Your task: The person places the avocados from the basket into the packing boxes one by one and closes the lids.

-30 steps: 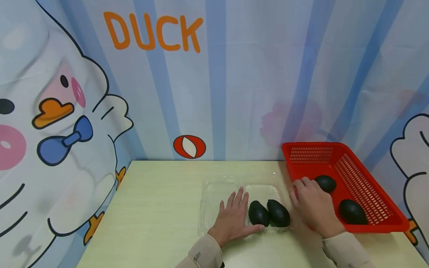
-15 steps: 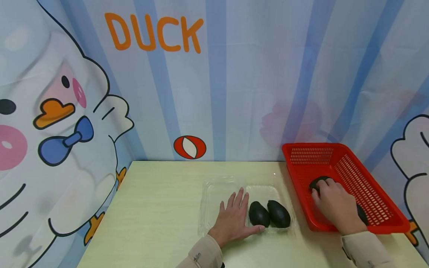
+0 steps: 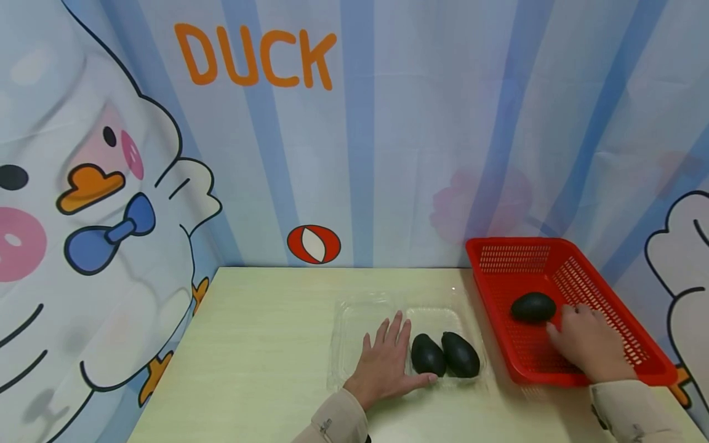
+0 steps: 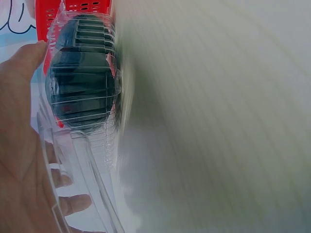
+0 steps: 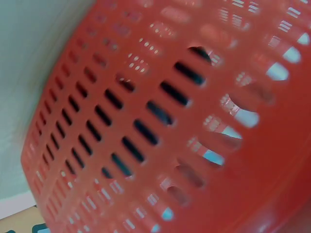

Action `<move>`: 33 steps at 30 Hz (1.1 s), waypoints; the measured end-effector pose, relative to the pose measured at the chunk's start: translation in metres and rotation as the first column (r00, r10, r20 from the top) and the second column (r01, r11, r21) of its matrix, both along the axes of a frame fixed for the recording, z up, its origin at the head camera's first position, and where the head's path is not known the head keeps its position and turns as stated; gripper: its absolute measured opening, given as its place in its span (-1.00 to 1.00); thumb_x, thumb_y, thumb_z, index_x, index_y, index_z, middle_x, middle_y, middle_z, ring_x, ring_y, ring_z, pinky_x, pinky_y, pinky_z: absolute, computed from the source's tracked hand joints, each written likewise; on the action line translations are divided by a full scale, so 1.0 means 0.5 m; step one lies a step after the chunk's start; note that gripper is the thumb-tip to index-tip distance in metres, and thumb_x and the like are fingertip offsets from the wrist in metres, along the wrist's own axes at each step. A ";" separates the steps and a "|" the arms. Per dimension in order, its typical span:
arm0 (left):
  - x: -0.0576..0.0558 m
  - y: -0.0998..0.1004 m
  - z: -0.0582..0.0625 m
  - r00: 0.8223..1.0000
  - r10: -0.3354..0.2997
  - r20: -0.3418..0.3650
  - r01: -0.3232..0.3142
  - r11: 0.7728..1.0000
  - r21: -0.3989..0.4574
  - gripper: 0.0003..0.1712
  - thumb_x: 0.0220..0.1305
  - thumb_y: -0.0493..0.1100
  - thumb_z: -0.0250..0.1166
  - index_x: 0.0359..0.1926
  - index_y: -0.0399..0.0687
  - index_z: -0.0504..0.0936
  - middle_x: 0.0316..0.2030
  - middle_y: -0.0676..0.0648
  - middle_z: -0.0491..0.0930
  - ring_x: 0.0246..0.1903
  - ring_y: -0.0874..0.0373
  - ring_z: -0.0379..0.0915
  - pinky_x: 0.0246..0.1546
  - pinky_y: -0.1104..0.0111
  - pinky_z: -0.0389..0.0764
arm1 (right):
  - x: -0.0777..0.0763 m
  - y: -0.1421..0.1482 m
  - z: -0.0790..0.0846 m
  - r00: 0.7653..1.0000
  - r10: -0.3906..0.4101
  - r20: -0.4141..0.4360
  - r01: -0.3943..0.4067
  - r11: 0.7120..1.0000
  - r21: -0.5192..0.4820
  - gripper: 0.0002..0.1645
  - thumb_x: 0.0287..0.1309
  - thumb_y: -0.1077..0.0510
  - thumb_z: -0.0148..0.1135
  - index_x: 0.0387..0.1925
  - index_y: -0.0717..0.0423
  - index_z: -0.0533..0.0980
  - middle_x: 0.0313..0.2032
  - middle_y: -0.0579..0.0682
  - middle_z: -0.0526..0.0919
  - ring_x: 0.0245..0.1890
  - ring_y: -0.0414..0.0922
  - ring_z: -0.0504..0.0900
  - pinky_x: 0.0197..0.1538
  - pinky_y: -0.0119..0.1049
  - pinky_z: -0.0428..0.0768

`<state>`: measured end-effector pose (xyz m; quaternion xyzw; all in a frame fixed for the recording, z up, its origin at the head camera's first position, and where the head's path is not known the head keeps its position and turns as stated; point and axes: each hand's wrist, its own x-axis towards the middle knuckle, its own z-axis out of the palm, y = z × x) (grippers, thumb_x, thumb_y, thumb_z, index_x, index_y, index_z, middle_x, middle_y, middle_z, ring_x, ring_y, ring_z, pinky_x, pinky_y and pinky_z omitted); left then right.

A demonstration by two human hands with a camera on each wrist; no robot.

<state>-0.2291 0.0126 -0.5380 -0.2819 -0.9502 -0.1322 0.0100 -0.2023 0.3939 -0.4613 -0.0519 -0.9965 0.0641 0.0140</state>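
Observation:
My left hand [image 3: 382,363] lies with spread, straight fingers on the hinged clear plastic box [image 3: 434,317], thumb at its front rim. Two dark green avocados [image 3: 461,354] sit side by side in the box's right half; the left wrist view has them behind the clear ribbed wall [image 4: 82,97]. Over in the red basket, a third avocado [image 3: 533,307] lies on the floor. Just right of it, my right hand [image 3: 592,341] reaches down with bent fingers. Another avocado [image 5: 138,131] shows dark through the basket slots; the hand covers it from above, so the hold is hidden.
The red slotted basket [image 3: 498,351] stands at the table's right side, its raised rim around my right hand. Behind the pale table [image 3: 266,344] hangs a duck-printed cloth [image 3: 410,135].
My right hand moved from the basket's left edge across the third avocado, then right to the other one, now hidden. The third avocado turned slightly and stayed in the basket. My left hand kept still.

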 end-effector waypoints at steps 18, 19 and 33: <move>0.000 -0.001 0.001 1.000 -0.001 0.009 0.001 1.000 0.009 0.32 0.10 0.76 -0.09 0.62 -0.01 0.01 0.62 -0.09 -0.07 0.51 -0.14 0.08 0.26 -0.31 0.32 | -0.005 0.048 -0.035 0.939 -0.102 0.328 0.121 0.992 -0.039 -0.14 0.15 -0.28 0.36 -0.08 0.51 0.43 -0.25 0.43 0.45 -0.30 0.30 0.49 -0.30 0.25 0.56; 0.000 -0.001 0.001 1.000 -0.001 0.008 0.001 1.000 0.009 0.32 0.10 0.76 -0.08 0.62 -0.01 0.00 0.62 -0.09 -0.07 0.51 -0.14 0.08 0.26 -0.31 0.32 | -0.005 0.049 -0.037 0.935 -0.106 0.338 0.128 0.991 -0.042 -0.16 0.15 -0.29 0.35 -0.10 0.49 0.44 -0.28 0.41 0.45 -0.32 0.27 0.48 -0.31 0.20 0.56; -0.001 0.000 0.001 1.000 -0.005 0.015 0.005 1.000 0.004 0.33 0.09 0.76 -0.08 0.62 -0.02 0.00 0.62 -0.10 -0.07 0.51 -0.15 0.08 0.26 -0.32 0.31 | -0.004 0.048 -0.047 0.888 -0.151 0.435 0.204 0.976 -0.079 -0.11 0.13 -0.29 0.39 -0.07 0.48 0.34 -0.32 0.30 0.49 -0.33 0.18 0.49 -0.24 0.10 0.53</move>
